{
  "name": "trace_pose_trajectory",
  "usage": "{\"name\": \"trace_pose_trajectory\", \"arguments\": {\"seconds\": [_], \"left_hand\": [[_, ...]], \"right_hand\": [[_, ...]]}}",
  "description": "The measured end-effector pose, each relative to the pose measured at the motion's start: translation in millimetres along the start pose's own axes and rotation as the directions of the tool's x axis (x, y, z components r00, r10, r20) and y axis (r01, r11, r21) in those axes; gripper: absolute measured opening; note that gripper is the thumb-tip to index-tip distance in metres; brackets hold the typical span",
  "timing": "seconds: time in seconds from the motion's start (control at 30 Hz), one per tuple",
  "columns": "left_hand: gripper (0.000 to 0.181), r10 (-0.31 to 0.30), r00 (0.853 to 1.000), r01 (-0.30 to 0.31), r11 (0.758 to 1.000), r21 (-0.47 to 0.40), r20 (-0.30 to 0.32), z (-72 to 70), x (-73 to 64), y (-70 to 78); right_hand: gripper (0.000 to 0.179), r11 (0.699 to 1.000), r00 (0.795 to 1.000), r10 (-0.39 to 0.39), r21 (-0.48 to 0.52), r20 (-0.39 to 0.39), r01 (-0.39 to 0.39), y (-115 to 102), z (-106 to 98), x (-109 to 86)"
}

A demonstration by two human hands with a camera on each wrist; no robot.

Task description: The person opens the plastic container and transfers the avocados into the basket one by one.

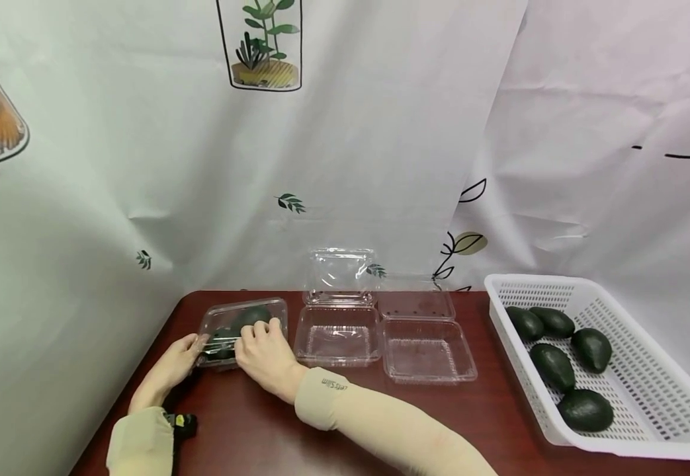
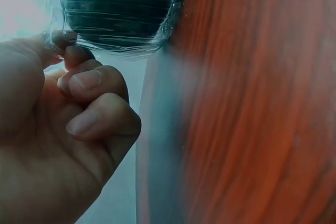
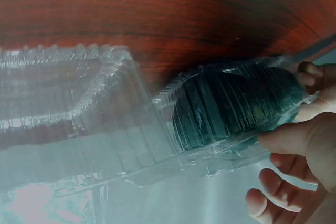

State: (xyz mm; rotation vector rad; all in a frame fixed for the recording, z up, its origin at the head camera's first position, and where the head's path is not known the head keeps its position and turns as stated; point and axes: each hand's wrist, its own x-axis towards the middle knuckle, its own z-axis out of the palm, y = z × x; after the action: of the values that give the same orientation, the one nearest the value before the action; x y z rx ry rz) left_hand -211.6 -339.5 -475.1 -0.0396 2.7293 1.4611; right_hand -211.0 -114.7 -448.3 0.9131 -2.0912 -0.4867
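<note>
A clear plastic clamshell box point(image 1: 243, 305) stands at the table's left, its lid down over dark green avocados point(image 1: 253, 317). My left hand point(image 1: 173, 365) grips the box's near left corner; in the left wrist view its curled fingers point(image 2: 100, 80) meet the plastic below one avocado point(image 2: 118, 9). Bent over the front of the same box, my right hand point(image 1: 266, 354) pinches its edge. In the right wrist view the thumb point(image 3: 286, 139) lies on the rim, while other fingers are spread above the lid. The ribbed plastic partly blurs the avocados.
Two clear clamshell boxes stand open side by side, one in the middle point(image 1: 337, 362) and another right of it point(image 1: 431, 379), lids raised toward the wall. A white perforated basket point(image 1: 657, 403) at the right holds several avocados point(image 1: 585, 410). A patterned cloth point(image 1: 380, 165) hangs behind the table.
</note>
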Motion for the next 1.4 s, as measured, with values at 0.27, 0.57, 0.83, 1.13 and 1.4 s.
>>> {"name": "trace_pose_trajectory", "arguments": {"seconds": [0.27,0.57,0.83,1.13,1.4], "left_hand": [[0.033,0.027,1.0,-0.027,1.0,0.007,0.002,-2.8,-1.7,-1.8],[0.03,0.076,0.997,-0.076,0.996,0.049,0.005,2.5,1.3,1.6],[0.032,0.099,0.995,-0.099,0.987,0.123,0.011,1.1,-0.6,5.4],[0.033,0.043,0.999,-0.044,0.994,0.104,0.014,-4.1,-3.7,7.5],[0.022,0.041,0.999,-0.042,0.997,0.058,0.025,0.8,-3.5,5.2]], "right_hand": [[0.024,1.0,1.0,0.019,-0.023,0.014,-0.019,-5.3,1.5,13.2],[0.015,0.999,0.985,-0.001,0.046,0.172,-0.006,4.9,1.9,13.5],[0.007,0.983,0.967,0.014,0.174,0.255,-0.06,22.4,2.5,19.2],[0.013,0.975,0.977,0.097,0.177,0.188,-0.131,52.0,-5.8,37.2],[0.015,0.964,0.98,0.123,0.218,0.158,-0.156,60.8,2.6,33.0]]}}
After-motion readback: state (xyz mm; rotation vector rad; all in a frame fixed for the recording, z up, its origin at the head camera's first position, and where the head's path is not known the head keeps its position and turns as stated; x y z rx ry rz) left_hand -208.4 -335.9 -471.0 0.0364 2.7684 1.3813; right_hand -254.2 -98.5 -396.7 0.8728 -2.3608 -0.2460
